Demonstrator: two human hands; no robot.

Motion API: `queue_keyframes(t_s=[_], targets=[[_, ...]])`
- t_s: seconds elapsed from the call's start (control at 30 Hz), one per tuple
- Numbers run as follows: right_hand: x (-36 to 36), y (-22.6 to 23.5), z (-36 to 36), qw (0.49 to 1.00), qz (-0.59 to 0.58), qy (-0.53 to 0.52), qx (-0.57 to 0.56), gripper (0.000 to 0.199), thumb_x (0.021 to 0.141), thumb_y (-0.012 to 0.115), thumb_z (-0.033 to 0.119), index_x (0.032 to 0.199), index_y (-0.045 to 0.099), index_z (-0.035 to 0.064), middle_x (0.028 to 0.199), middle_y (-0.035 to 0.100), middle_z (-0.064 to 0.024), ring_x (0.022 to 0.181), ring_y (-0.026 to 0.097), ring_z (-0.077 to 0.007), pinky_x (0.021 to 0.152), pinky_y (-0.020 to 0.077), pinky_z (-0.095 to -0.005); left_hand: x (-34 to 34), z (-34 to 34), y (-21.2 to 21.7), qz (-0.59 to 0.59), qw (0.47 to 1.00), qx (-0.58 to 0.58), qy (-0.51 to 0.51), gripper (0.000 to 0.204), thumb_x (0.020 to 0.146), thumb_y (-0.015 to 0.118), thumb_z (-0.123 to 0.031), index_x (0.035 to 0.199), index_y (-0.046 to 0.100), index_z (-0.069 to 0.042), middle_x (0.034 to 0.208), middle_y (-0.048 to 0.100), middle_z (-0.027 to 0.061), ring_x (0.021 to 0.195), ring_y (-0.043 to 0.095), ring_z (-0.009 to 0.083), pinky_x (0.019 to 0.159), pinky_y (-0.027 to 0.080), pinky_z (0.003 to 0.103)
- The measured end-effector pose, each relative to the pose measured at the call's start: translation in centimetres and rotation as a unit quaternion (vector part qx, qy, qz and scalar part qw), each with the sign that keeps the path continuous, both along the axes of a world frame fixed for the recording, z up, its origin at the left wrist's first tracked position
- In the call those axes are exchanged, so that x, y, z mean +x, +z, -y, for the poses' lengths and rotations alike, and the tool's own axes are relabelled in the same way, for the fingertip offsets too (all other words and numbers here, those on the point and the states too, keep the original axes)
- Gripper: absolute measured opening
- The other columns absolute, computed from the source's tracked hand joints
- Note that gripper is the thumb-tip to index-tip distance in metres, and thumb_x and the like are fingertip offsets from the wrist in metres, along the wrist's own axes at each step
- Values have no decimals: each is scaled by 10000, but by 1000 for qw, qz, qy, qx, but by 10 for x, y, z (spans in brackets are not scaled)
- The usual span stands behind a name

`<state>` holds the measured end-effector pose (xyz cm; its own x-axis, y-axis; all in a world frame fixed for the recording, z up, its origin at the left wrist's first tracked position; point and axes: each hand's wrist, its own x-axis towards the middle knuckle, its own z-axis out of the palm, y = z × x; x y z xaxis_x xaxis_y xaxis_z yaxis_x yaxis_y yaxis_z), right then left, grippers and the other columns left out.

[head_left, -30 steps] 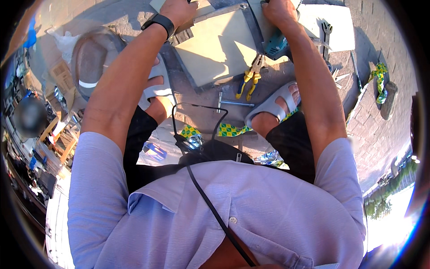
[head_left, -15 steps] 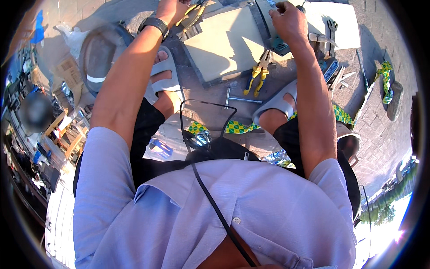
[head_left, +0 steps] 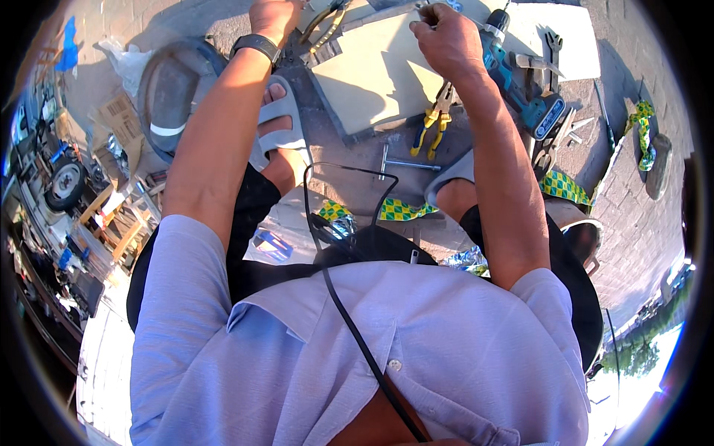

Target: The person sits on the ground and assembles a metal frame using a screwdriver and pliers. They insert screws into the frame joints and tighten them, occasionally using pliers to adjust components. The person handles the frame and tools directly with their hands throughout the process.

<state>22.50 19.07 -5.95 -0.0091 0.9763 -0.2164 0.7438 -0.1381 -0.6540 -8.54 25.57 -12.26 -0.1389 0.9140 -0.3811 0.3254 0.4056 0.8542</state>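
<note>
The board [head_left: 355, 70] lies partly under the right hand [head_left: 451, 43], whose fingers curl in. I cannot tell if it or the left hand [head_left: 274, 20] pinches anything.

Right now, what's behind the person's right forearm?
The grey right sandal runs partly behind the right forearm: its back part shows to the left, but its front is covered. Anything else directly beneath cannot be seen.

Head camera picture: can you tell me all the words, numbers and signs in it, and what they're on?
Drill battery: pale marks on a blue panel; I don't copy out printing.
Cardboard box: dark printed marks, too small to read.
Yellow-and-green checked strip: small pattern; any writing is too small to read.
I can't read any other words or numbers.
</note>
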Motion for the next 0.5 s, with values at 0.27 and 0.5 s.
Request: queue_keyframes(t_s=[0.27, 0.5], targets=[[-55, 18, 51, 913, -307, -159, -217, 399, 926, 720, 153, 1245, 663, -79, 1004, 753, -149, 875, 742, -180, 755, 605, -302, 93, 83, 74, 195, 971, -128, 46, 355, 872, 756, -16, 1207, 670, 64, 1019, 751, 137, 874, 731, 177, 781, 587, 269], [-55, -17, 134, 925, -240, -156, -249, 232, 831, 763, 209, 984, 789, 36, 796, 756, -157, 811, 749, -269, 784, 581, -382, 116, 168, 55, 29, 980, -194, -35, 295, 855, 729, 32, 1134, 671, 108, 1014, 729, 181, 854, 740, 225, 776, 639, 318]])
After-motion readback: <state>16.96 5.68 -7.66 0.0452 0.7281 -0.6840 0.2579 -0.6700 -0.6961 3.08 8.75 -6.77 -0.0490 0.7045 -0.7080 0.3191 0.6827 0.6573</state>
